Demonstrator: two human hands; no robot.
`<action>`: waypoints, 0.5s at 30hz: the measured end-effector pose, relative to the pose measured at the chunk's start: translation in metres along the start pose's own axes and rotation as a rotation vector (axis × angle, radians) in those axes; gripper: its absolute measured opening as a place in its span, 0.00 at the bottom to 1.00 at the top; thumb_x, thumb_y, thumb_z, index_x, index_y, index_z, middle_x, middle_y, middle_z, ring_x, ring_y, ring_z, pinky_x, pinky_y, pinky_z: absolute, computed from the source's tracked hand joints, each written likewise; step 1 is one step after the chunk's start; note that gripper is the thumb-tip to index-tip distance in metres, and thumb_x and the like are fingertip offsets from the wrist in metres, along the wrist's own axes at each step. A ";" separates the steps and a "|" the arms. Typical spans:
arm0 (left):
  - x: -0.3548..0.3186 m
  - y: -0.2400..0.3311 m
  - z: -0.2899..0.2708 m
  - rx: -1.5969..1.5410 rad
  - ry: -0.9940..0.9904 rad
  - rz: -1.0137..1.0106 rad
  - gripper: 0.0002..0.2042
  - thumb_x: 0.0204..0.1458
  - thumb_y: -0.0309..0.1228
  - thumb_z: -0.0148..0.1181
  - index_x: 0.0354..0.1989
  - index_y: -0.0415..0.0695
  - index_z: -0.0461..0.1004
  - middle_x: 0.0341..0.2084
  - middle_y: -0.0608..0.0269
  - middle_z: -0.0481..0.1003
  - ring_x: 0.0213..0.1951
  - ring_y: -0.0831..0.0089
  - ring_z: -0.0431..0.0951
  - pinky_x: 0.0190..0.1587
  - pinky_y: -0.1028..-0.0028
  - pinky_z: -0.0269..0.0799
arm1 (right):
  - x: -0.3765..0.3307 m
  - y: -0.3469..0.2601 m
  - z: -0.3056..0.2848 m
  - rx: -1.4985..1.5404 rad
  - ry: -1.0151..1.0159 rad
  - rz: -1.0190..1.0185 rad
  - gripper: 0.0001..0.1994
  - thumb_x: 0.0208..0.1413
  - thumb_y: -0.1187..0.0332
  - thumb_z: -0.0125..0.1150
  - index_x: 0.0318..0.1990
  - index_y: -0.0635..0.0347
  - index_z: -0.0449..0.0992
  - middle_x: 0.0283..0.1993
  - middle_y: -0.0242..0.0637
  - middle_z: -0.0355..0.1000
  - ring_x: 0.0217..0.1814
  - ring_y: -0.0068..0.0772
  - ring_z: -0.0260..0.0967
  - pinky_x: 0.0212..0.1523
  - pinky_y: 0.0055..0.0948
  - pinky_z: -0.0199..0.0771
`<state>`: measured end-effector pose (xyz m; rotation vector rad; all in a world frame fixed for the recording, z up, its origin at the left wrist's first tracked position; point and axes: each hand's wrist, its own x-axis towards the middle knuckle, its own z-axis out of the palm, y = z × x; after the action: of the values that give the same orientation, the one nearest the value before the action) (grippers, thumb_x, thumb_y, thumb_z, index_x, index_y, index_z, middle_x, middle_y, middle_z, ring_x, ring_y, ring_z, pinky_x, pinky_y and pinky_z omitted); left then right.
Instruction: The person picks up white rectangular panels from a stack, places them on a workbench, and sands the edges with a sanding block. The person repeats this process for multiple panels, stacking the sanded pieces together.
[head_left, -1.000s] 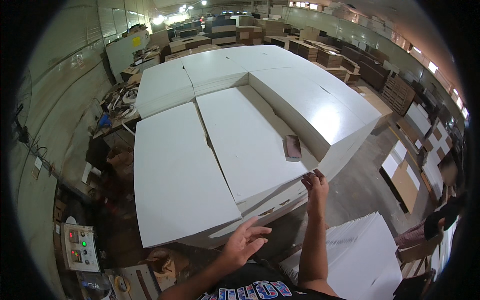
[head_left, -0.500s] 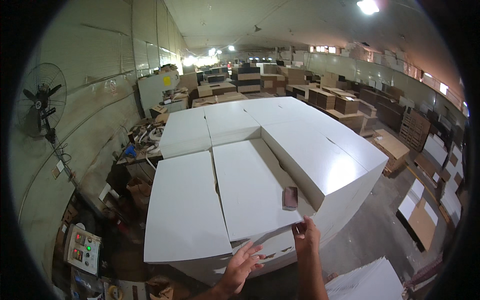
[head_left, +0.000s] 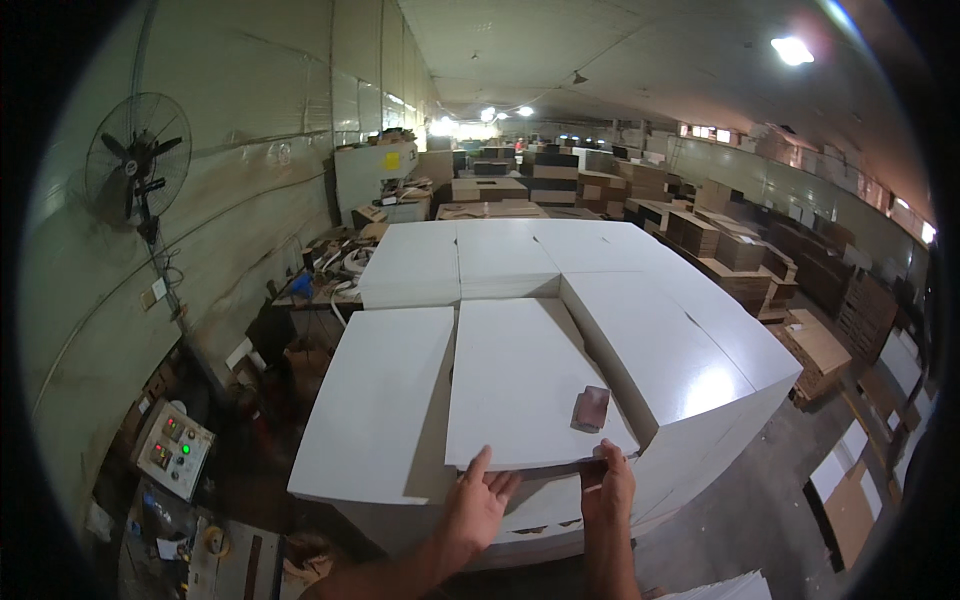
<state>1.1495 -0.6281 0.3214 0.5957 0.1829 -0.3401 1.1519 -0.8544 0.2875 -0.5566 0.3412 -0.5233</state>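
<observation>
A white panel [head_left: 525,390] lies on the middle stack, its near edge raised a little and casting a shadow on the stack to the left. My left hand [head_left: 480,502] grips that edge near its left corner, thumb at the rim and fingers underneath. Near the right corner my right hand [head_left: 608,487] holds the same edge in the same way. A small reddish-brown block [head_left: 592,408] rests on the panel, close to my right hand. The fingers under the panel are partly hidden.
Higher white stacks [head_left: 650,325] border the panel on the right and at the back; a white stack [head_left: 375,400] lies to its left. A control box [head_left: 175,450] stands at lower left, a fan [head_left: 138,160] on the left wall. Board piles [head_left: 740,250] fill the far right.
My left hand has gone from open fingers beside the edge to gripping it. The panel's near edge has come up. The view has shifted, with the scene lying further right.
</observation>
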 end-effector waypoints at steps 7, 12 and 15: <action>0.021 0.005 0.033 -0.078 -0.015 0.057 0.23 0.72 0.34 0.73 0.71 0.44 0.74 0.68 0.54 0.75 0.70 0.56 0.77 0.74 0.52 0.80 | 0.018 -0.019 0.025 -0.014 -0.162 0.127 0.19 0.68 0.67 0.70 0.62 0.64 0.79 0.61 0.42 0.82 0.68 0.47 0.81 0.75 0.53 0.81; -0.011 0.017 0.036 -0.029 -0.003 -0.008 0.22 0.72 0.25 0.69 0.71 0.40 0.72 0.68 0.51 0.76 0.69 0.55 0.79 0.74 0.53 0.82 | -0.001 -0.028 0.017 0.031 -0.278 0.059 0.27 0.66 0.68 0.67 0.71 0.69 0.74 0.68 0.44 0.79 0.74 0.49 0.77 0.80 0.53 0.76; -0.042 0.024 0.027 -0.021 -0.052 -0.038 0.22 0.73 0.25 0.68 0.71 0.36 0.71 0.67 0.50 0.76 0.70 0.54 0.79 0.77 0.53 0.82 | -0.035 -0.027 0.012 0.032 -0.262 0.038 0.28 0.67 0.67 0.66 0.73 0.65 0.74 0.69 0.43 0.79 0.75 0.47 0.77 0.79 0.52 0.76</action>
<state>1.1209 -0.6142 0.3665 0.5631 0.1475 -0.3895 1.1179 -0.8499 0.3184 -0.5792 0.0938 -0.4121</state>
